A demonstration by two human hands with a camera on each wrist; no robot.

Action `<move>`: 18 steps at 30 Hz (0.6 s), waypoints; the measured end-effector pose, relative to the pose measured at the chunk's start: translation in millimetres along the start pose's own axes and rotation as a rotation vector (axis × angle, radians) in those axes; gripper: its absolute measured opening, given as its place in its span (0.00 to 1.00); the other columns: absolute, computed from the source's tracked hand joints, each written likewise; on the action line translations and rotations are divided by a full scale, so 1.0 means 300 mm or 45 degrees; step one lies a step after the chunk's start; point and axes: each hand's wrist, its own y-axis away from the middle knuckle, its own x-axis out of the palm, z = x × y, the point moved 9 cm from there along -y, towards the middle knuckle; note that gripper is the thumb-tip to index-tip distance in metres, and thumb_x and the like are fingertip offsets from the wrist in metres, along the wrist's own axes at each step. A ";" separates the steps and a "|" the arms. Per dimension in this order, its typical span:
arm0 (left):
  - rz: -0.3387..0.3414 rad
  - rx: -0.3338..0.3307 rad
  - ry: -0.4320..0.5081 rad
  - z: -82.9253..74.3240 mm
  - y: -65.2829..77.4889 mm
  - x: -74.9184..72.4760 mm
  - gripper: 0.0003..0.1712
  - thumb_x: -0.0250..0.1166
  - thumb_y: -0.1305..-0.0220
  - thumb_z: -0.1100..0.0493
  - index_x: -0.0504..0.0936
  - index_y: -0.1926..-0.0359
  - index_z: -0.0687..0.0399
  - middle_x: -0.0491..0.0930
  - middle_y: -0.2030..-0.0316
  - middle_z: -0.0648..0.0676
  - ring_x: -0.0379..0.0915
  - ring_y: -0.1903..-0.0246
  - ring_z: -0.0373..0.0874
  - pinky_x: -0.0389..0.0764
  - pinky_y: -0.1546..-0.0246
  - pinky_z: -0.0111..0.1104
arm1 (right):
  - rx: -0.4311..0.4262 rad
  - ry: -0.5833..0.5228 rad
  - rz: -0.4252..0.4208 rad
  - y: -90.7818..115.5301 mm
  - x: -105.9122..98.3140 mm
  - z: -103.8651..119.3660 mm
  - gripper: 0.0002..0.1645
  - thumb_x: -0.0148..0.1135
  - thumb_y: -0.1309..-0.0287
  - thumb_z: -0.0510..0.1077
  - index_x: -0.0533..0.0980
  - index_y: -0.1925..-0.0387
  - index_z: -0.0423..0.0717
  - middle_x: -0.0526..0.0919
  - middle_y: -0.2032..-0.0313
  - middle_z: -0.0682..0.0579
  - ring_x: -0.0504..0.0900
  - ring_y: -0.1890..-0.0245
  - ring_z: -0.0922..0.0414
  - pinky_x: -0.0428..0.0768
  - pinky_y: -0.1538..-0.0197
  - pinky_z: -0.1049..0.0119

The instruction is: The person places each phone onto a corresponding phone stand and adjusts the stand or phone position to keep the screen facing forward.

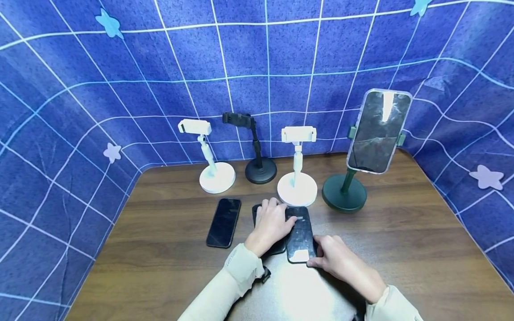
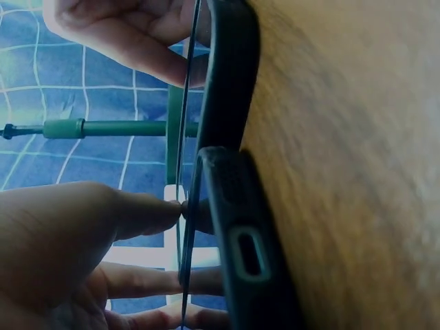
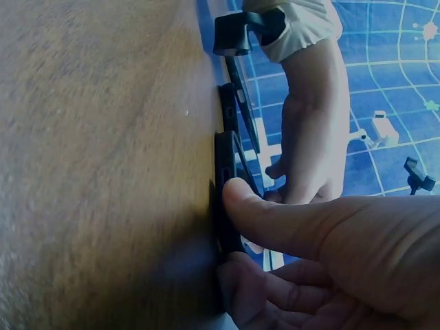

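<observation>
Two dark smartphones lie side by side at the middle of the table. My left hand [image 1: 271,223] is over the middle phone [image 1: 278,248], and its thumb reaches onto the right-hand phone [image 1: 299,236]. In the left wrist view, the thumb and outstretched fingertips touch glossy screens that mirror them. My right hand [image 1: 335,256] pinches the right-hand phone at its lower right corner. In the right wrist view, the thumb sits on the bottom edge of that phone [image 3: 225,155] and the fingers lie along its side.
Another dark phone [image 1: 223,223] lies to the left. Behind stand a white phone holder [image 1: 217,177], a black one [image 1: 260,170], a second white one [image 1: 297,188] and a green one [image 1: 344,196] holding a phone [image 1: 379,131]. A blue patterned cloth [image 1: 249,53] surrounds the wooden table [image 1: 160,258].
</observation>
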 end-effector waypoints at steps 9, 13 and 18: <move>-0.098 0.010 0.082 -0.007 0.016 -0.040 0.26 0.66 0.31 0.42 0.85 0.44 0.57 0.78 0.45 0.57 0.70 0.48 0.52 0.75 0.49 0.44 | 0.017 0.000 0.030 -0.005 0.007 -0.011 0.33 0.82 0.52 0.48 0.79 0.51 0.31 0.76 0.81 0.62 0.70 0.79 0.67 0.72 0.72 0.69; -0.131 0.010 0.099 -0.012 0.014 -0.065 0.26 0.65 0.30 0.40 0.87 0.47 0.55 0.79 0.46 0.56 0.72 0.48 0.53 0.76 0.49 0.45 | 0.042 -0.005 0.032 -0.009 0.005 -0.023 0.24 0.82 0.53 0.48 0.78 0.60 0.40 0.75 0.80 0.61 0.70 0.79 0.66 0.71 0.72 0.68; -0.144 -0.032 0.138 -0.003 0.015 -0.079 0.28 0.63 0.31 0.34 0.88 0.54 0.54 0.83 0.54 0.54 0.75 0.54 0.52 0.74 0.54 0.45 | 0.091 -0.042 0.051 -0.009 0.007 -0.037 0.26 0.83 0.53 0.48 0.76 0.60 0.41 0.75 0.75 0.57 0.71 0.76 0.61 0.70 0.70 0.67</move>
